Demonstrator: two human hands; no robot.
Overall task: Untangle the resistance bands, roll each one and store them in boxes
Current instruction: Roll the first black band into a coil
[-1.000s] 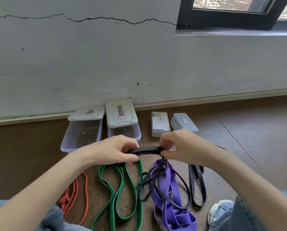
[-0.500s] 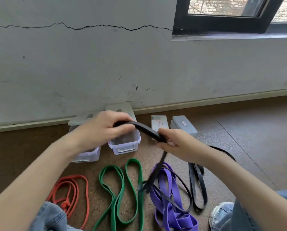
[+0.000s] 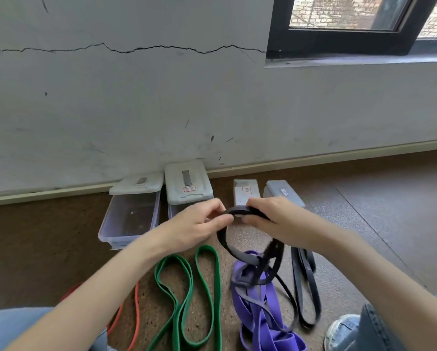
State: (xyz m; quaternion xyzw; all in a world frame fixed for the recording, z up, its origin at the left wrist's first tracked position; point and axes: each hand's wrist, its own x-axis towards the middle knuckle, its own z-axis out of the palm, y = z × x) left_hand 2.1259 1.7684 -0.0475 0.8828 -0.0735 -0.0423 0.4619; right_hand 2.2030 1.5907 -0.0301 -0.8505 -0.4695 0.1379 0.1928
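Both hands hold a black resistance band (image 3: 240, 211) in the air above the floor. My left hand (image 3: 197, 224) pinches its left part, and my right hand (image 3: 273, 221) grips it just to the right. From the hands the black band loops down onto a purple band (image 3: 260, 312) and is tangled with it. A green band (image 3: 187, 295) lies in loops to the left. An orange band (image 3: 136, 312) shows partly under my left forearm. A second black band (image 3: 306, 287) lies at the right. An open clear box (image 3: 128, 219) stands by the wall.
A second clear box (image 3: 187, 186) with its lid on top stands beside the open one, and two small grey closed boxes (image 3: 245, 191) (image 3: 283, 191) sit to the right, all against the wall. My knees and a shoe (image 3: 341, 330) are at the bottom. Brown floor stretches to the right.
My hands have come closer together and level again, after the left hand had lifted its end higher. The black band now hangs in a shorter loop below them.
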